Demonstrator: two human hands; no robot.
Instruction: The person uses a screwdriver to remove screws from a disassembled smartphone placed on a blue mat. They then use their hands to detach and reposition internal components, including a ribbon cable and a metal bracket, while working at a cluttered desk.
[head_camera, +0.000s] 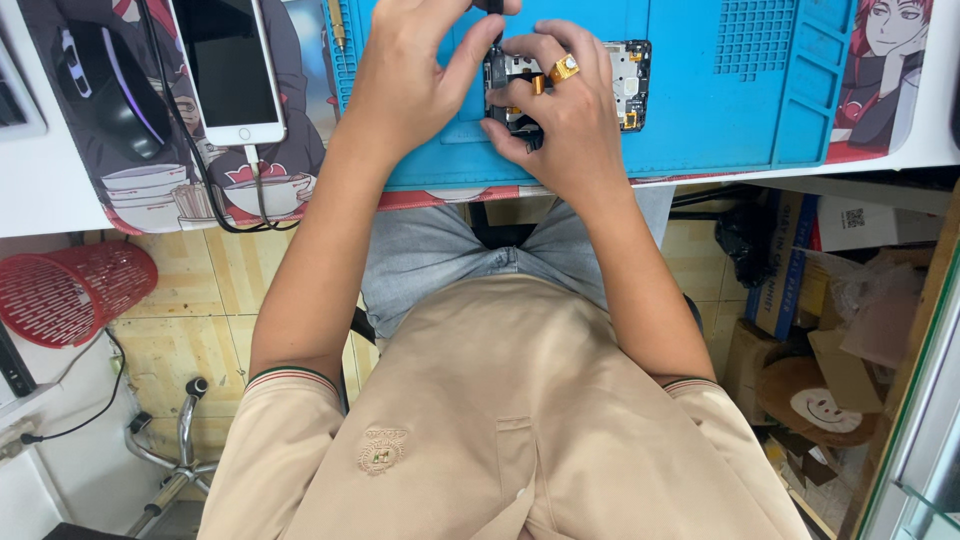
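Observation:
An opened phone with its circuit board showing (628, 72) lies on a blue work mat (720, 110) at the desk's near edge. My right hand (560, 115), which wears a gold ring, grips the phone's left end and hides part of it. My left hand (405, 75) reaches in from the left. Its fingers pinch a thin dark tool (496, 40) whose tip points down onto the phone's left end. The two hands touch over the phone.
A white smartphone on a cable (228, 65) and a black mouse (100, 85) lie on a printed desk mat at the left. Below the desk are a red mesh basket (70, 290), a chair base (180, 450), cardboard boxes (790, 270) and a brown plush toy (810, 400).

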